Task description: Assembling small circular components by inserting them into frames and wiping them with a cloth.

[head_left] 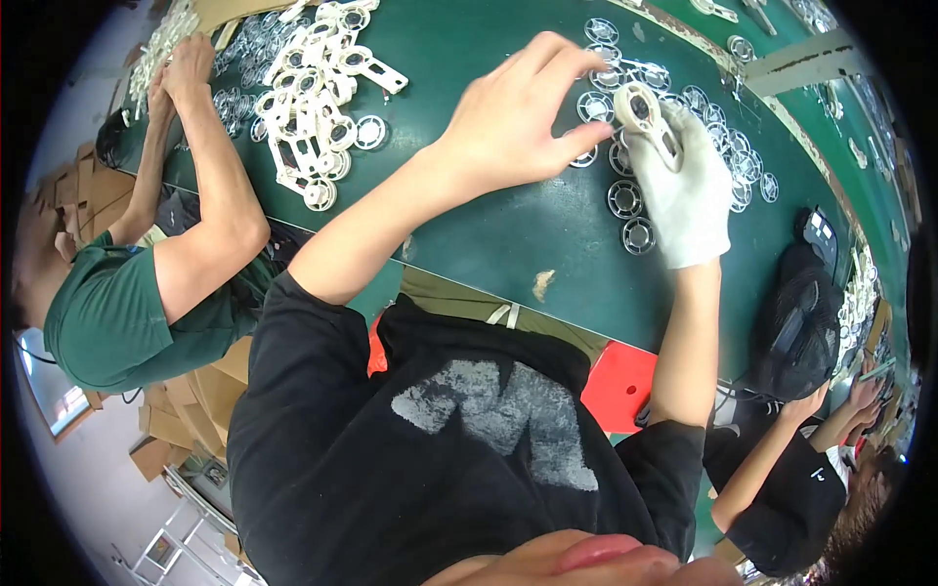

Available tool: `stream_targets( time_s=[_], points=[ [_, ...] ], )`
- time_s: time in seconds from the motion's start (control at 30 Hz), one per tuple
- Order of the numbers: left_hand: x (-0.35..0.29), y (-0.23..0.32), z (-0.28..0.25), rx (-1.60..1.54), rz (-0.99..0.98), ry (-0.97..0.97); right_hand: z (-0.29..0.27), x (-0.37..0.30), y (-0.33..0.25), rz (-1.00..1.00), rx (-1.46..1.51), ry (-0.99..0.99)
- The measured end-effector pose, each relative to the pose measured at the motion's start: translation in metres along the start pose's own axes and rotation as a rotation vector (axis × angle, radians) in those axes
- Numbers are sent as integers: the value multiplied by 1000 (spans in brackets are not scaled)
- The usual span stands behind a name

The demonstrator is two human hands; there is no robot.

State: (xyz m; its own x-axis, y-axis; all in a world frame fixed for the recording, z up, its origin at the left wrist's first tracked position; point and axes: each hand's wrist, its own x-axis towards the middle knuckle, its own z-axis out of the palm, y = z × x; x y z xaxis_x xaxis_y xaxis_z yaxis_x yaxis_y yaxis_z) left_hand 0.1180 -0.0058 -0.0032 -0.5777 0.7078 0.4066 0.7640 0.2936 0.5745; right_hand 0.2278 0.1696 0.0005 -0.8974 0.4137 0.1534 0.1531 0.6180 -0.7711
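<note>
My right hand, in a white glove, grips a white plastic part with a round head and a slotted handle above the green table. To its left is my bare left hand, thumb and forefinger spread apart with nothing visible between them. Its thumb tip comes close to the head of the white part; whether they touch I cannot tell. Under and around both hands lie several clear, spoked plastic rings. Two darker-looking rings sit just left of my gloved wrist.
A heap of similar white parts covers the table at the upper left. Another person works at the far left, with more clear rings nearby. At the right, a black bag rests near the table's edge, and another person's arm shows.
</note>
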Motion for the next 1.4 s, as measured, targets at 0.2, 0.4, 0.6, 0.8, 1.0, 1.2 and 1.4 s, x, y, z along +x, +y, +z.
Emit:
stream_targets(
  time_s=[0.2, 0.4, 0.6, 0.8, 1.0, 1.2, 1.4],
  points=[
    [-26, -4, 23, 332, -39, -106, -7, 3, -3, -38, -175, 44],
    [-19, -7, 7, -35, -27, -106, -9, 2, 1, -149, -317, 39],
    [-9, -9, -2, -201, 237, 63, -6, -1, 3, -205, -330, 3],
    [-11, -10, 4, -231, 266, 37, -1, -4, -2, -283, -336, 9],
    [-11, -12, 7, -247, 281, 63, 4, -8, -2, -355, -348, 40],
    [-11, -10, 8, -318, 228, 76, 4, -8, -3, -363, -284, 59],
    [-10, -9, 5, -384, 203, 61, 4, -10, -7, -321, -303, 41]
  ],
)
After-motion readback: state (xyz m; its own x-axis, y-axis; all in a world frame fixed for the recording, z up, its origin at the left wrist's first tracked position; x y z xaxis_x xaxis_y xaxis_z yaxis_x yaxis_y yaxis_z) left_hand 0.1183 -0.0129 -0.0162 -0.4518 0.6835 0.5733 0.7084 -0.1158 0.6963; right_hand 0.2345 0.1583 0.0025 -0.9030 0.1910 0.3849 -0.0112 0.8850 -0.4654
